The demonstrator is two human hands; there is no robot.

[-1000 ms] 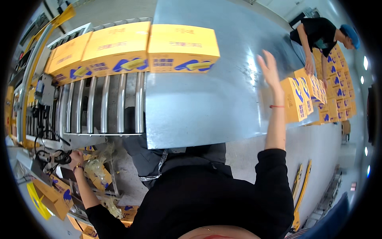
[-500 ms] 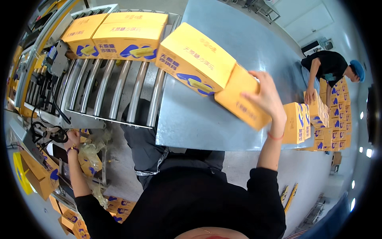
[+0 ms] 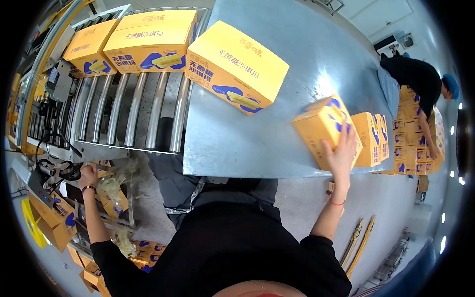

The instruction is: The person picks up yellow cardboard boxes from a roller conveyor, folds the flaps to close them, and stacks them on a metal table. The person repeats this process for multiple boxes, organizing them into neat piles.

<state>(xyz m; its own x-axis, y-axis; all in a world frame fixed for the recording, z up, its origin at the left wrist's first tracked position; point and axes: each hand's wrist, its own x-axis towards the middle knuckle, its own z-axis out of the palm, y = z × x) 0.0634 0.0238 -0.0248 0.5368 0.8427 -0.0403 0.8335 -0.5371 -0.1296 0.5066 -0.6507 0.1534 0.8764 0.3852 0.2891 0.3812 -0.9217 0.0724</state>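
My right hand (image 3: 341,153) grips a yellow carton (image 3: 319,128) with blue print, fingers on its printed face and thumb on the adjoining plain side. That carton is tilted above the right part of the metal table (image 3: 237,143), just left of two similar standing yellow cartons (image 3: 366,141). A larger yellow carton (image 3: 240,62) lies on the table's left part. Down at the left, my left hand (image 3: 89,175) is closed beside a bundle of black cables (image 3: 64,171); whatever its fingers hold, if anything, is hidden.
Two more yellow cartons (image 3: 151,44) (image 3: 91,49) sit on the roller conveyor (image 3: 133,111) left of the table. On the far right a co-worker (image 3: 415,81) in black bends by stacked cartons (image 3: 405,153). Clear plastic film (image 3: 114,190) hangs below the conveyor.
My right hand has carried the carton rightward, away from the larger carton, and turned it so its blue-printed face shows. The co-worker's arm has moved down off a carton. My left hand stays put.
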